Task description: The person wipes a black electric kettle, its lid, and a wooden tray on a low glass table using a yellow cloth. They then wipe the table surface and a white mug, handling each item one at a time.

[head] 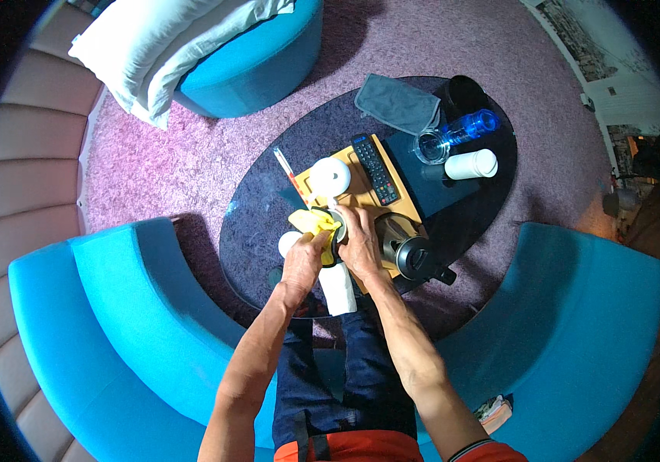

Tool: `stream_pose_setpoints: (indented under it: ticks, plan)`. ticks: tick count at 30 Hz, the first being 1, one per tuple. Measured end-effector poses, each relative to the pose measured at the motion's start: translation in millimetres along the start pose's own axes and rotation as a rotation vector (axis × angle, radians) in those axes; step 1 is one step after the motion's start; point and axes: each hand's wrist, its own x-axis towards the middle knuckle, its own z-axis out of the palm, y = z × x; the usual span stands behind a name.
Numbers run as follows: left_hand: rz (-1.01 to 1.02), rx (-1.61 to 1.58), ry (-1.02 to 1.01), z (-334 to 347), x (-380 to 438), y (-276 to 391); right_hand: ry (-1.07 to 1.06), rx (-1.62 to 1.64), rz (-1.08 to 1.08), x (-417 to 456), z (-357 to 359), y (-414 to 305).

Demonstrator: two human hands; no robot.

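Note:
My left hand (302, 260) pinches a yellow cloth (311, 222) with a dark edge. The cloth lies against the rim of a small cup-like container (338, 222), and my right hand (360, 239) holds that container from the right. Behind the hands, a white teapot-like vessel (330, 177) stands on a wooden tray (402, 196), beside a black remote control (375, 168). To the right of my right hand is an electric kettle (414, 257) with a black lid and handle. A rolled white cloth or tissue (337, 290) lies below the hands, and a white round object (288, 243) is at their left.
The dark oval glass table (255, 202) also bears a grey folded cloth (397, 104), a blue bottle (473, 127), a clear glass jar (431, 146) and a white bottle (471, 164). Curved blue sofa seats (128, 323) flank me. A blue ottoman (255, 69) with white pillows (139, 52) stands beyond.

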Motion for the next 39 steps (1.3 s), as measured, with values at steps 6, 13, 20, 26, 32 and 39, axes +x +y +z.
stream_pose_setpoints:
  ticks: [6, 13, 20, 26, 32, 39]
  plan:
    - [-0.001, -0.017, 0.034, 4.4, -4.1, -12.6, -0.049, -0.007, -0.15, 7.4, -3.3, -1.4]
    - [-0.043, -0.128, 0.071, 11.3, -15.9, -12.5, -0.044, -0.012, -0.164, 1.9, -1.4, 4.1]
    - [-0.055, -0.301, 0.055, -1.8, -37.6, -18.9, -0.057, 0.175, -0.151, -20.3, 10.3, 9.8]
    - [-0.135, -0.398, 0.077, -9.3, -53.7, -28.8, -0.023, 0.115, -0.208, -29.5, 31.2, -1.2]
    - [-0.188, -0.333, 0.055, -19.1, -58.7, -46.4, 0.011, 0.012, -0.174, -36.5, 53.7, -16.3]
    - [-0.188, -0.442, 0.036, -10.2, -72.2, -72.7, -0.051, -0.052, -0.179, -49.7, 73.1, -8.3]
